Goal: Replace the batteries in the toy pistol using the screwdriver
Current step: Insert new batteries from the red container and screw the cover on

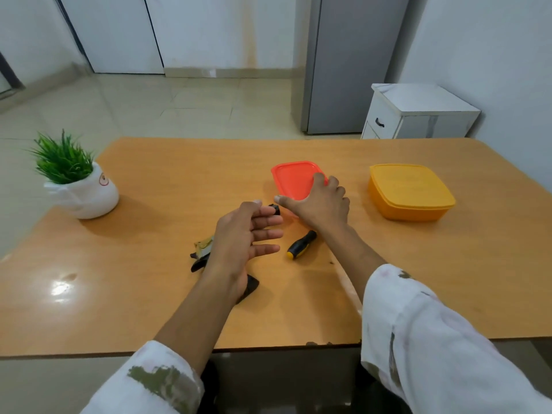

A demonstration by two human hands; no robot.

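Note:
A black toy pistol (199,258) with gold trim lies on the wooden table (149,294), mostly hidden under my left hand (245,237). That hand hovers above it with fingers spread and holds nothing. A small black part (276,209) sits just past its fingertips. The screwdriver (301,244), black and yellow handled, lies to the right of the pistol. My right hand (319,201) rests on the near right corner of a closed red-orange box (294,179), with thumb and fingers around its lid edge.
A closed yellow box (410,191) stands to the right of the red one. A white pot with a green plant (79,180) is at the table's left edge. Beyond the table stand a white cabinet (418,115) and a grey fridge (349,64).

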